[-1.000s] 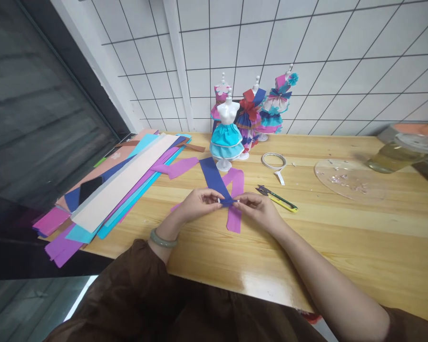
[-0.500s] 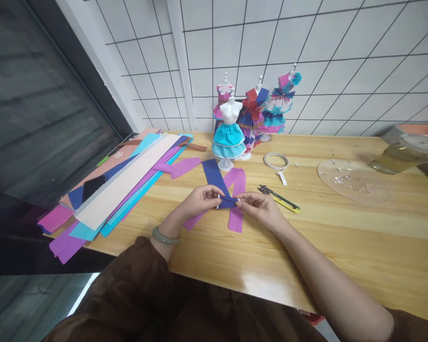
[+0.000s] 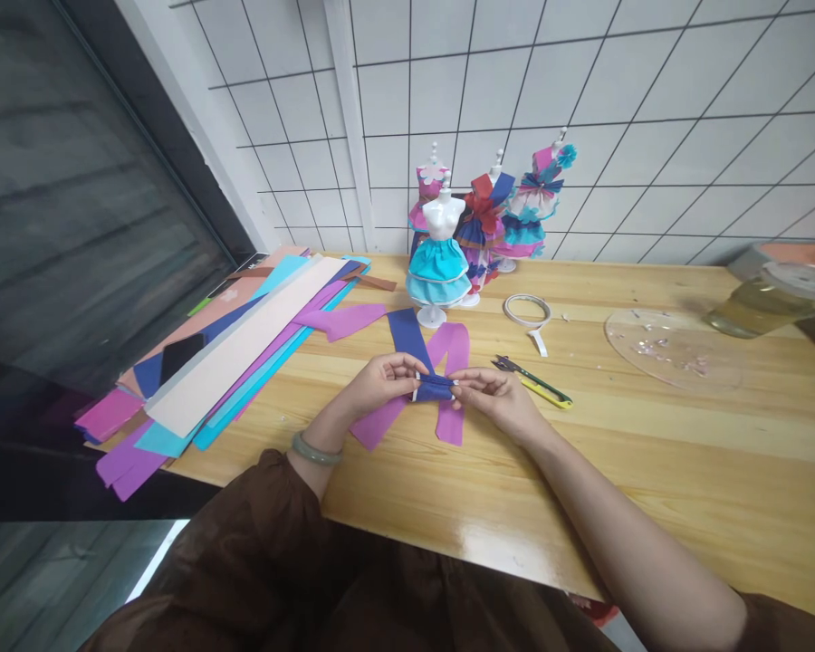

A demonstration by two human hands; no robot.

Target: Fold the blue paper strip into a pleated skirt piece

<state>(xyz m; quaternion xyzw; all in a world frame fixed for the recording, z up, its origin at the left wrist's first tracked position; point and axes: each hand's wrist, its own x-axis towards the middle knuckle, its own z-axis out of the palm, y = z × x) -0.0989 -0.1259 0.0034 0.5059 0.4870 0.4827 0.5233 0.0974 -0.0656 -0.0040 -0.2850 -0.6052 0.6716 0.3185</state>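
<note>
A dark blue crepe paper strip (image 3: 408, 337) runs toward me across the table, its near end folded and edged with white. My left hand (image 3: 388, 378) pinches the left side of that folded end. Opposite it, my right hand (image 3: 493, 394) pinches the right side between thumb and finger. Under the blue strip lies a looped purple paper strip (image 3: 456, 344), with its tails showing below my hands. Just beyond stands a small white mannequin (image 3: 443, 219) in a tiered turquoise skirt (image 3: 438, 263).
Snips and a yellow-handled cutter (image 3: 547, 391) lie right of my hands, below a tape roll (image 3: 527, 311). Stacked paper strips (image 3: 244, 349) and a phone (image 3: 180, 357) are at left. Other dressed mannequins (image 3: 485, 208) stand behind. A clear dish (image 3: 652, 353) sits at right.
The folded near end of the blue strip has tilted, showing more of its face below my fingers. Both hands keep their pinch in nearly the same place.
</note>
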